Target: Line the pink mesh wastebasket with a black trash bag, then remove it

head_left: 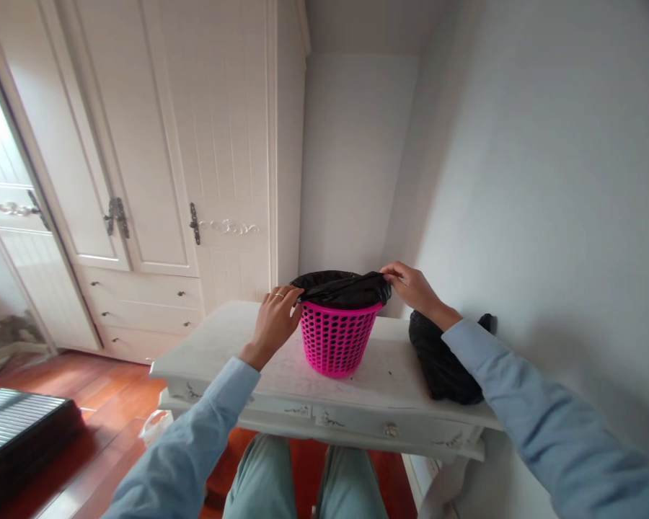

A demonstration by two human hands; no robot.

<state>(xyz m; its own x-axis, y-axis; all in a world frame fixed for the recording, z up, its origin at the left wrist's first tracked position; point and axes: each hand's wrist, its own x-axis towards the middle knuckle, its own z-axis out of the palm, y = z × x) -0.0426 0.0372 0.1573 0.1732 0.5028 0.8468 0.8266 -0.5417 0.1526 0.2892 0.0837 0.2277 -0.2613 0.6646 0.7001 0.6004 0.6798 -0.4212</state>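
A bright pink basket (pixel 337 342) with round holes stands upright on a white table (pixel 281 389). A black plastic bag (pixel 349 290) lines it, and the bag's edge is folded over part of the rim. At the left side of the rim, my left hand (pixel 277 313), with a ring on one finger, pinches the bag's edge. My right hand (pixel 412 288) grips the bag's edge between thumb and fingers at the right side. A second black bundle (pixel 446 360) lies on the table's right end, partly behind my right forearm.
A cream wardrobe (pixel 232 158) with drawers stands behind and to the left. The grey wall (pixel 552 216) borders the table on the right. On the wooden floor at left are a dark box-like object (pixel 27 425) and a white plastic bag (pixel 156 427).
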